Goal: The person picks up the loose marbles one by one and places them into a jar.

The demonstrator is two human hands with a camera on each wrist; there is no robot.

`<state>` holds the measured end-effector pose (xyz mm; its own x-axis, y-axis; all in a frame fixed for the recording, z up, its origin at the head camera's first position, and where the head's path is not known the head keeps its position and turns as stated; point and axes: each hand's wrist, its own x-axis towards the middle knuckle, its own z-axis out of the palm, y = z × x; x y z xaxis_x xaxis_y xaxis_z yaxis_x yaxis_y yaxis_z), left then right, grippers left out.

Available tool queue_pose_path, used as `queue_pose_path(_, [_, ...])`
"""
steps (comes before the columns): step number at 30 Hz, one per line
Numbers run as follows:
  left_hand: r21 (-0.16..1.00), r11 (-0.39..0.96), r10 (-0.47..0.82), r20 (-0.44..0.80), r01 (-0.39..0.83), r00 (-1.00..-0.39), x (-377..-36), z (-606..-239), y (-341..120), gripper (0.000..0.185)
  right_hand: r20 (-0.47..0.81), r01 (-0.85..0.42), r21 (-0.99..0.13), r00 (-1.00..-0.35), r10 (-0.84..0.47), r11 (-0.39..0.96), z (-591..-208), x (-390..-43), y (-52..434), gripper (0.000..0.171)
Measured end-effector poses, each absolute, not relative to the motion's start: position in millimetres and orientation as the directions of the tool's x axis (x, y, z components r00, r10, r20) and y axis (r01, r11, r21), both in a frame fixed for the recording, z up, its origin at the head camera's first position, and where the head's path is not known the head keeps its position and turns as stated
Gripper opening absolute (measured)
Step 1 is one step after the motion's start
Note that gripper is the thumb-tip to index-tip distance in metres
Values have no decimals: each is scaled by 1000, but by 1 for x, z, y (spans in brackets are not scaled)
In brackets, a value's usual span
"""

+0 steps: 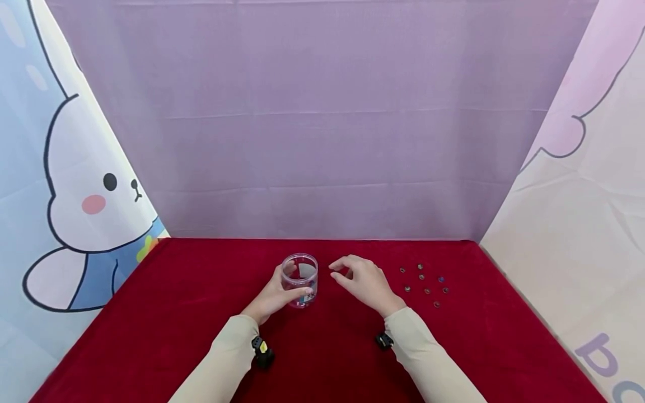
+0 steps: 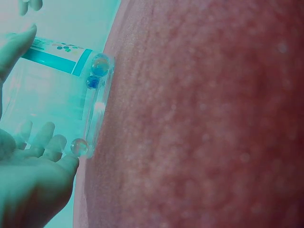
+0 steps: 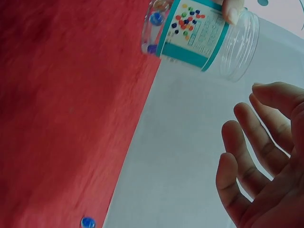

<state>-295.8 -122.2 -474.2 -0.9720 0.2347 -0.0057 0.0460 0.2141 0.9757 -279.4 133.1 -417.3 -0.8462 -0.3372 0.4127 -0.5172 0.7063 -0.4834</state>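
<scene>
A clear plastic jar [image 1: 306,272] without a lid stands about upright at the middle of the red cloth, its open mouth facing up. My left hand [image 1: 274,294] grips it from the left, with the thumb across the front. Glass marbles [image 2: 99,65] lie at the jar's bottom in the left wrist view. A label [image 3: 194,33] with coloured dots and a teal border wraps its side. Just right of the jar hovers my right hand [image 1: 365,282], its fingers loosely bent and apart, with nothing seen between them. Several small marbles [image 1: 421,277] are scattered to its right.
Red cloth [image 1: 191,313] covers the table. A purple curtain [image 1: 322,123] hangs behind its far edge. Printed cloth walls stand at both sides, a cartoon rabbit [image 1: 101,196] on the left one. One blue marble [image 3: 88,222] shows low in the right wrist view.
</scene>
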Motion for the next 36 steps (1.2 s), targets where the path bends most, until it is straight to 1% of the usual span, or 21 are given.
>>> queue_pose_path(6, [974,223,231,-4,49,-973,-295,-471,-123,95,411,-506,-474,-851,-327,721,-418,-276,148,23])
queue_pose_path(25, [974,220,236,-5,49,-972,-292,-471,-124,95,446,-501,-379,-835,-321,778,-423,-266,196,17])
queue_pose_path(36, [977,206,240,9,60,-971,-291,-470,-122,91,417,-451,-343,-859,-296,824,-423,-261,225,16])
